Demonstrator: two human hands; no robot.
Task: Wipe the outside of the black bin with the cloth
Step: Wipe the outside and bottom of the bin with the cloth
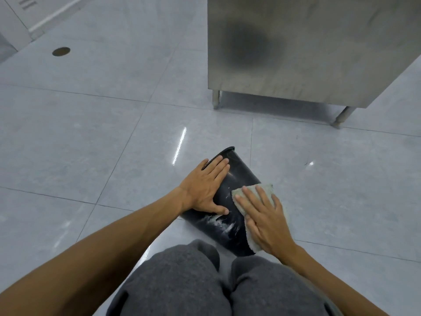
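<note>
Tipped on its side on the floor [91, 144], across a tile seam and straight ahead of the knees [182, 281]: black bin [241, 179], mouth turned away, base nearest the body. Likely laid so to bring the curved wall up under the palms (and to allow a roll to the next strip). Left hand [202, 190] flat on the upper wall near the rim, fingers straight, thumb spread toward the base. Holding nothing, only pressing, apparently to stop a round thing rolling off. Right hand [264, 217] likewise flat, fingers straight and spread, pinning the cloth [268, 188] to the bin's right flank, with no curl round it. Cloth pale, folded to a pad, draped down the flank toward the base. Below the left thumb, white smears [218, 221] on the black. By the look of it, plenty left to wipe.

Underneath, glossy pale-grey tiles with thin dark seams and streaks of reflected light. Beyond the bin, well apart, a steel cabinet [307, 53] on short round legs [216, 100], a dark blurred reflection on its side. Far left corner: a white unit [11, 26], and near it a round drain cover [61, 51] set into a tile.
</note>
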